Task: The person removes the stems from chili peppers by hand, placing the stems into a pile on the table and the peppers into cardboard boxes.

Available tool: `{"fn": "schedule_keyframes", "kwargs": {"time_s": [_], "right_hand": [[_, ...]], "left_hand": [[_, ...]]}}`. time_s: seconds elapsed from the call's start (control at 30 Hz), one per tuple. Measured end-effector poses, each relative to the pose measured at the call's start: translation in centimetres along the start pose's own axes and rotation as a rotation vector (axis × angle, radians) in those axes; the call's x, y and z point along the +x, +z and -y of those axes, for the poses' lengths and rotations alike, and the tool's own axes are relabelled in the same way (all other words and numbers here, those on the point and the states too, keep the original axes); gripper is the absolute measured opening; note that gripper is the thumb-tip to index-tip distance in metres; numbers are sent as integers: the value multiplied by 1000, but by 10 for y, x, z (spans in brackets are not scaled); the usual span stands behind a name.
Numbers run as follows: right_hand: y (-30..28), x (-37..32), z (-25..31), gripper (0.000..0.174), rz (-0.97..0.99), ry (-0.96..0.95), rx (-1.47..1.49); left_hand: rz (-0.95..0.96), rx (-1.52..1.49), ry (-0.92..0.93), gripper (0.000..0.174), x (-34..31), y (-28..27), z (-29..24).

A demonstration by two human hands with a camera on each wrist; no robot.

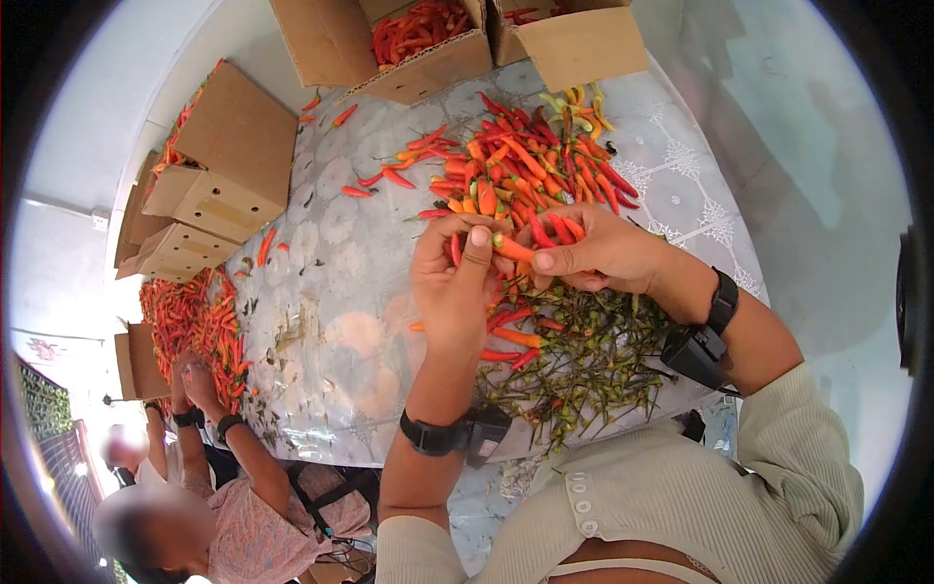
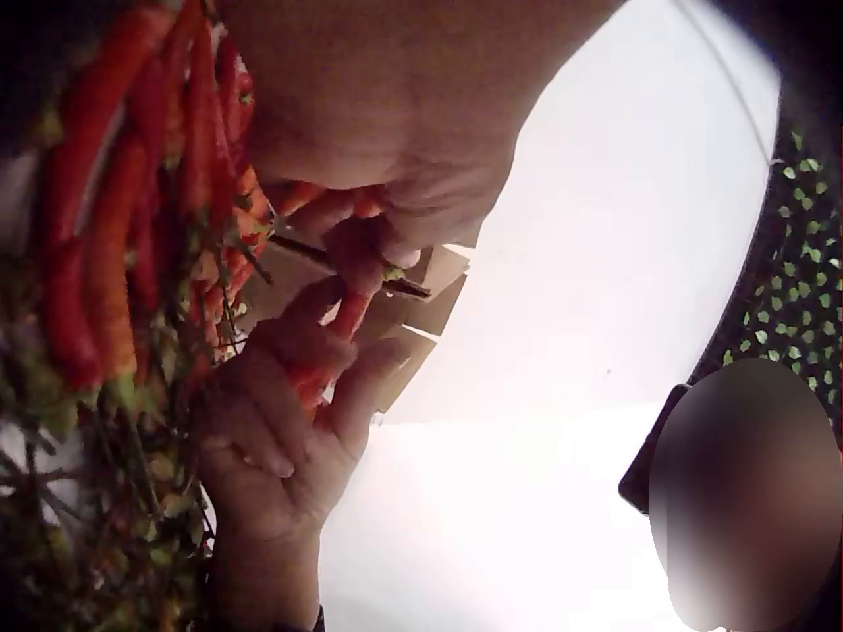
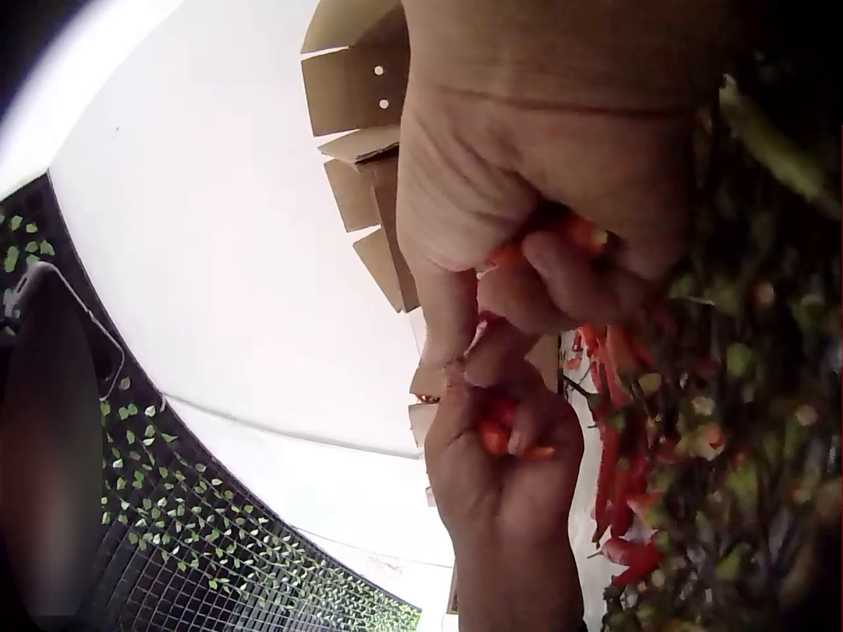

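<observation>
Both hands meet over the table, with an orange chili pepper [image 1: 513, 249] between their fingertips. My left hand [image 1: 449, 287] pinches one end of it, its thumb uppermost. More red chilies sit in the curled left fingers, seen in the right wrist view as red chilies [image 3: 501, 432]. From the other side my right hand [image 1: 615, 255] pinches the same pepper and keeps several red chilies [image 1: 556, 230] in its grip. A thin stem [image 2: 411, 287] sticks out by the fingers in the left wrist view. Beyond the hands lies a heap of red and orange chilies [image 1: 525, 161].
Green stems [image 1: 593, 365] are piled below the hands along the near edge. Cardboard boxes [image 1: 418, 73] with chilies stand at the back, and more boxes [image 1: 224, 165] at the left. Another person [image 1: 253, 526] works at a second chili heap [image 1: 190, 326].
</observation>
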State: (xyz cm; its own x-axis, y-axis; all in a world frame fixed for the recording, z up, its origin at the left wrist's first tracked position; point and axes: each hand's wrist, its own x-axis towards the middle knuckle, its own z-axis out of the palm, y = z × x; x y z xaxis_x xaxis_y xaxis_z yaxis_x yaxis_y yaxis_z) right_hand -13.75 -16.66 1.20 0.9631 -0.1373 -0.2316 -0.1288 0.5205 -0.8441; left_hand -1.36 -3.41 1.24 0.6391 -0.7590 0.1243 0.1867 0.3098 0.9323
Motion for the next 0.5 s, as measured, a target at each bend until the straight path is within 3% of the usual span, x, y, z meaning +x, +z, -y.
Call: {"fn": "schedule_keyframes", "kwargs": {"time_s": [0.13,0.23,0.5], "right_hand": [[-2,5,-7,27,-162,-121,52],[-3,4,-4,20,-242,-236,144],[1,3,-4,16,-241,-334,182]], "left_hand": [[-56,80,-17,13,4,-4,0],[14,120,-149,16,3,-5,-2],[195,231,-324,26,-1,-3,4]]}}
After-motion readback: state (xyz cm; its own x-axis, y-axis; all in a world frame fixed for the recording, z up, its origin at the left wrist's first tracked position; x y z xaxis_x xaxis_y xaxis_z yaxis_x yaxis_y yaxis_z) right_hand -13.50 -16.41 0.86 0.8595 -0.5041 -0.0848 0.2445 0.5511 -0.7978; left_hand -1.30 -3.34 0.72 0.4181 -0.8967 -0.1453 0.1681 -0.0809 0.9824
